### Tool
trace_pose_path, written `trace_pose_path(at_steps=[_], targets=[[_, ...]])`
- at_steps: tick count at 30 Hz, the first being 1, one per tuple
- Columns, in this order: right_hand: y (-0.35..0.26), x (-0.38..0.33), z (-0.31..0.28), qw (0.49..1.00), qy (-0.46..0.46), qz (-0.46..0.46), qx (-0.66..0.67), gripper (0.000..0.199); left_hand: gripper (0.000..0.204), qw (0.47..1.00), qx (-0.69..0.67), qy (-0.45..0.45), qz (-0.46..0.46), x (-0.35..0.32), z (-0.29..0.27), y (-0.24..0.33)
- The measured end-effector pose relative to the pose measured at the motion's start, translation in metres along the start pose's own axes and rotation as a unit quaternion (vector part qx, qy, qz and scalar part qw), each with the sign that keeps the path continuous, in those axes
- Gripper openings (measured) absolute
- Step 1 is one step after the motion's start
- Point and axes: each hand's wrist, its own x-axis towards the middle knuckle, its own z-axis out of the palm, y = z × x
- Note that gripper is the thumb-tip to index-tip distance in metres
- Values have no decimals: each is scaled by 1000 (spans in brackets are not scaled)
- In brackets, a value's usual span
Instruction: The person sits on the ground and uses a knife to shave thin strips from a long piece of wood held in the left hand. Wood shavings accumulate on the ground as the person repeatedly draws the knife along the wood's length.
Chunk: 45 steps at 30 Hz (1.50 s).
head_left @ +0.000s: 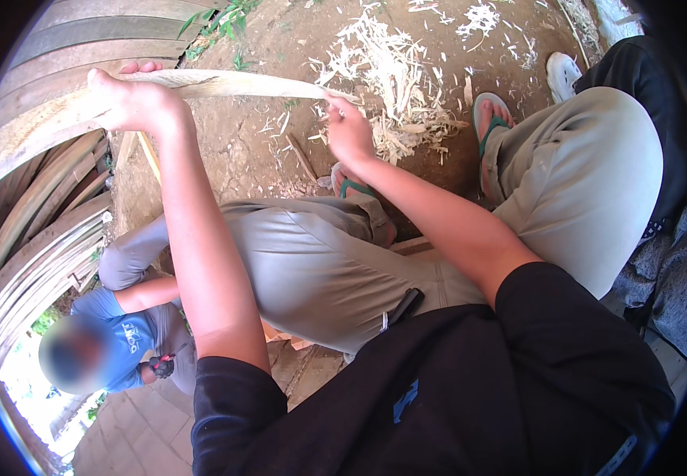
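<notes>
Cream wooden strip (240, 83); khaki trousers (581, 166); black shirt (454, 389).

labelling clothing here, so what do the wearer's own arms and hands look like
The left hand and right hand are ungloved, with no watch or band showing. The black left sleeve and black right sleeve are short, with both forearms bare.

Bright daylight glares at lower left, and edges bow

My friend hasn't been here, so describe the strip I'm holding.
On the brown ground lies a heap of shavings. Left of it, a long pale wooden strip runs through the left hand to the right hand. Unlike the stacked boards, it's handheld, narrowing rightward.
</notes>
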Motion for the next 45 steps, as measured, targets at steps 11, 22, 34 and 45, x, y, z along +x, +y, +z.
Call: trace_pose_path(at_steps=[11, 22, 34, 45], targets=[[-27, -16, 4, 998, -49, -30, -37, 34, 52, 1000, 0, 3, 4, 0, -10, 0], [14, -10, -6, 996, -65, 11, -53, 36, 51, 1000, 4, 11, 24, 3, -9, 2], [45, -5, 14, 996, 8, -87, 4, 33, 53, 996, 59, -5, 66, 3, -7, 2], [11, -12, 6, 999, -28, -25, -2, 34, 50, 1000, 21, -10, 12, 16, -17, -14]])
